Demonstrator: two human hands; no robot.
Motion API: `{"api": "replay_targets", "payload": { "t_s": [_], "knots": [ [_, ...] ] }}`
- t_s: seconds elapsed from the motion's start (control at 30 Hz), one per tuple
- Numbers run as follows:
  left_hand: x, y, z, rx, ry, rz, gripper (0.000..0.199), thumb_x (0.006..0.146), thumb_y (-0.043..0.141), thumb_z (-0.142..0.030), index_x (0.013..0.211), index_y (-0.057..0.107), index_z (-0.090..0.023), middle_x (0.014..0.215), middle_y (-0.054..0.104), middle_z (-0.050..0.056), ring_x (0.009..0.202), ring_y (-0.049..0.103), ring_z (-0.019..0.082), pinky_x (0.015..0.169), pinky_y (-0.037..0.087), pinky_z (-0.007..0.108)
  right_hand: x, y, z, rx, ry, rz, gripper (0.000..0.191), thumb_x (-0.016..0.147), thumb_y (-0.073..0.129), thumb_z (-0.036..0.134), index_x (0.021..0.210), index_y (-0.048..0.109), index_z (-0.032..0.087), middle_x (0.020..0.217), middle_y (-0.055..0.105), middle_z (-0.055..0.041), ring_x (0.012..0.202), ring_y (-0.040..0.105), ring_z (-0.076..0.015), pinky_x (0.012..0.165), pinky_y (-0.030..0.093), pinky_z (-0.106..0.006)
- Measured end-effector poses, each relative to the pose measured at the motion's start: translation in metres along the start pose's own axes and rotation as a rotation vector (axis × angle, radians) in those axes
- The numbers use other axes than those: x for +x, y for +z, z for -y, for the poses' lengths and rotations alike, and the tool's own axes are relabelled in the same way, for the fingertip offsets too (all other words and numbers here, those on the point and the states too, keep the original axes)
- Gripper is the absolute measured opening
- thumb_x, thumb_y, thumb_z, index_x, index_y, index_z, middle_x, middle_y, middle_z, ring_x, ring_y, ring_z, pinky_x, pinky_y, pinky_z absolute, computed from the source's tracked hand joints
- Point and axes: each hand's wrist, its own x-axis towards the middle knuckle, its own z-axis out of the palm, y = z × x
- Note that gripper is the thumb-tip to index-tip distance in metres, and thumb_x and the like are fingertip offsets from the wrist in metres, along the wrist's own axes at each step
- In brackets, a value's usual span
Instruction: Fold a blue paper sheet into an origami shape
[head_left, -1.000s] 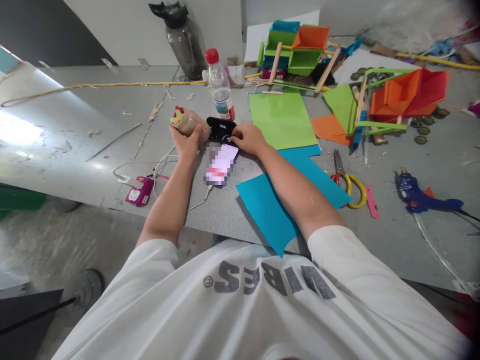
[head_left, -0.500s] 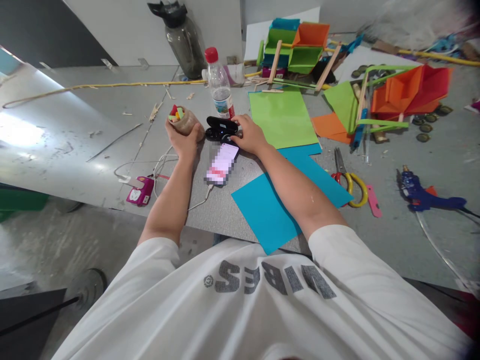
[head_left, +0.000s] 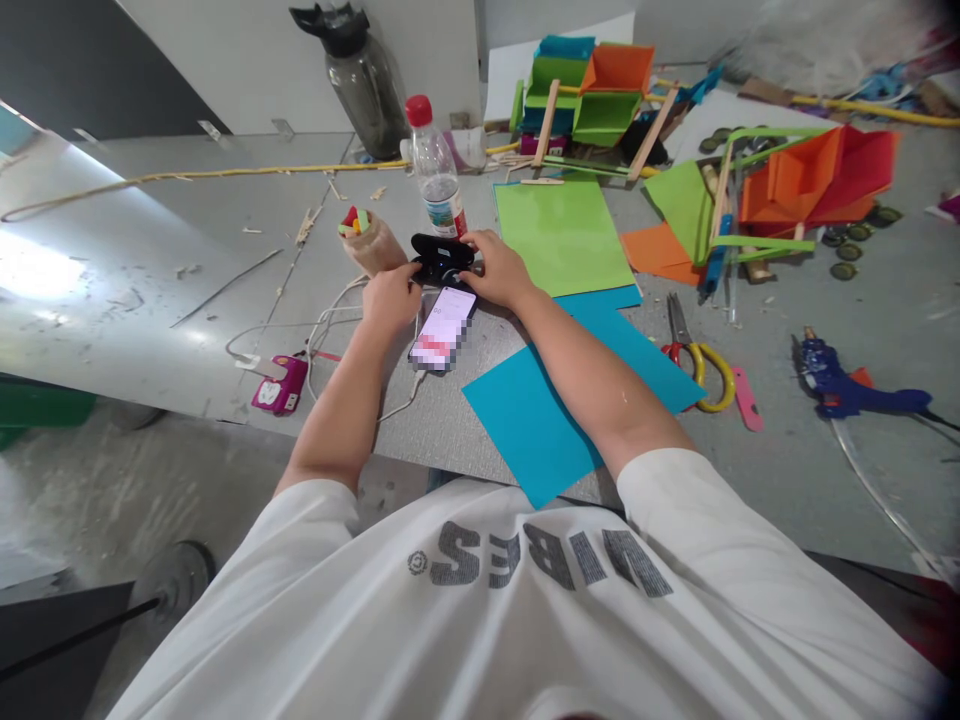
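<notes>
A small black case (head_left: 426, 247) with its lid raised lies near the middle of the table. My left hand (head_left: 391, 300) has its fingers curled at the case's left end, thumb and fingertip on the edge. At the other end, my right hand (head_left: 496, 270) grips the case between thumb and fingers. What sits inside is too dark to make out. Just below it lies a lit phone (head_left: 448, 318) with a white cable plugged in. A brownish cup (head_left: 373, 247) holding colourful pieces stands beyond my left hand, apart from it.
Behind the case stands a red-capped bottle (head_left: 441, 190). Green paper (head_left: 562, 235) and blue paper (head_left: 517, 400) lie to the right, with scissors (head_left: 697, 365) and a blue glue gun (head_left: 847, 385) farther over. A purple plug adapter (head_left: 281, 385) sits left. Paper-and-stick models (head_left: 795, 190) occupy the back right.
My left hand has let go of the cup and moved toward me and right, onto the case's left end. The right hand stays at the case.
</notes>
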Motion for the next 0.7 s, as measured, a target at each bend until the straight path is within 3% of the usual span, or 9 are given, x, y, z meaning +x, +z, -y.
{"api": "replay_targets", "payload": {
  "t_s": [0.13,0.27,0.5,0.7],
  "knots": [
    [0.009,0.011,0.008,-0.125,-0.012,-0.006,0.051,0.101,0.075,-0.018,0.143,0.101,-0.029,0.137,0.098,0.017,0.138,0.089,0.05,0.129,0.063,0.071,-0.003,-0.005,0.007,-0.017,0.002,0.004,0.072,0.1,0.079,0.031,0.17,0.068,0.021,0.176,0.075,-0.0219,0.157,0.076,-0.0421,0.131,0.064,-0.059],
    [0.015,0.018,0.019,-0.233,0.018,-0.052,0.045,0.094,0.08,-0.018,0.131,0.102,-0.028,0.125,0.097,0.016,0.13,0.088,0.049,0.129,0.062,0.07,-0.005,-0.008,0.012,-0.023,0.012,0.016,0.07,0.101,0.079,0.032,0.17,0.069,0.024,0.177,0.075,-0.0207,0.159,0.074,-0.0422,0.135,0.061,-0.061],
    [0.019,0.021,0.026,-0.332,-0.023,-0.018,0.057,0.092,0.077,-0.016,0.145,0.097,-0.02,0.127,0.096,0.018,0.123,0.086,0.041,0.127,0.062,0.06,-0.006,-0.01,0.015,-0.022,0.018,0.009,0.065,0.105,0.075,0.031,0.17,0.069,0.025,0.179,0.075,-0.0207,0.159,0.074,-0.0412,0.135,0.061,-0.061],
    [0.024,0.029,0.029,-0.394,-0.027,-0.011,0.06,0.092,0.071,-0.016,0.147,0.094,-0.013,0.114,0.093,0.016,0.103,0.082,0.032,0.113,0.067,0.052,-0.007,-0.015,0.022,-0.076,0.035,0.031,0.059,0.112,0.068,0.028,0.171,0.068,0.02,0.178,0.071,-0.0228,0.163,0.072,-0.0432,0.137,0.06,-0.061]
  ]
}}
